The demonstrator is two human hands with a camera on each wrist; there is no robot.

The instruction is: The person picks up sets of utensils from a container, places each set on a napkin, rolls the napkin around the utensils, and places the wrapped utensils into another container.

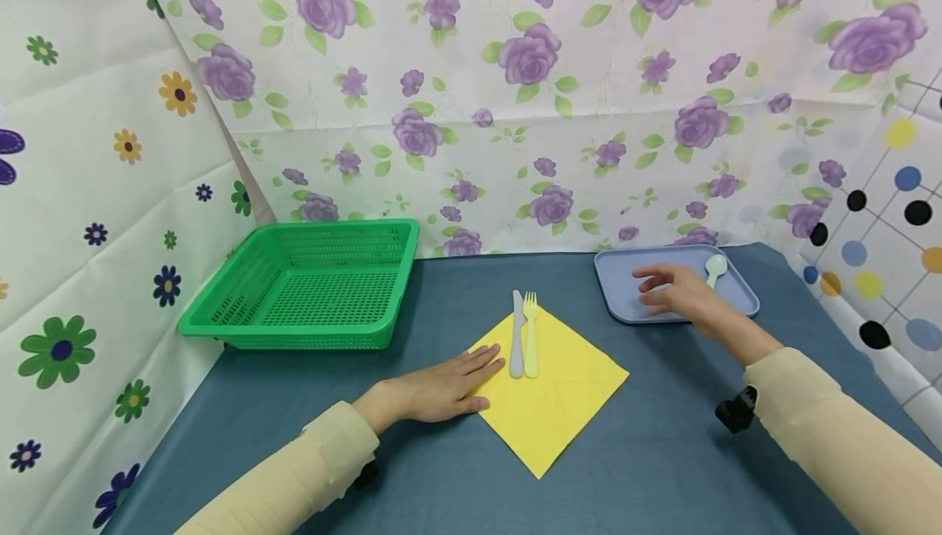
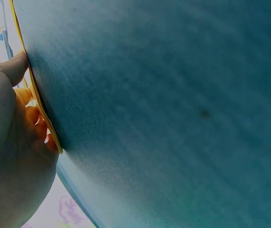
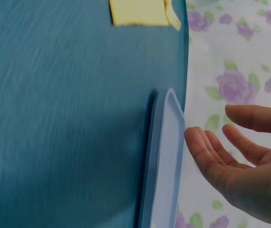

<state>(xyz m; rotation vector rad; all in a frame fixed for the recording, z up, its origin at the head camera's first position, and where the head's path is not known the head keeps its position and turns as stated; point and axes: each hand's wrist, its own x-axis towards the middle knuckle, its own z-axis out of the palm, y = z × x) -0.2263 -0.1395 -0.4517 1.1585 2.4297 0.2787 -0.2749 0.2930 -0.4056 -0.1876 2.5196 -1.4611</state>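
A yellow napkin (image 1: pixel 562 404) lies flat on the blue-covered table, one corner toward the person. On it, side by side, rest a grey-blue knife (image 1: pixel 517 347) and a pale yellow fork (image 1: pixel 531 343). My left hand (image 1: pixel 445 388) rests on the napkin's left corner with fingers spread, its fingertips just short of the knife. Over the blue tray (image 1: pixel 625 285) hovers my right hand (image 1: pixel 680 294), holding nothing, its fingers loosely bent. A pale green spoon (image 1: pixel 715 267) lies at the tray's right end, partly hidden by that hand. The right wrist view shows the fingers near the tray's rim (image 3: pixel 160 156).
A green plastic basket (image 1: pixel 316 298) with slotted sides stands at the back left. Flowered cloth (image 1: pixel 471 150) hangs behind the table, with more patterned cloth along the left and right sides. The dark blue tablecloth (image 1: pixel 655 453) extends toward the front.
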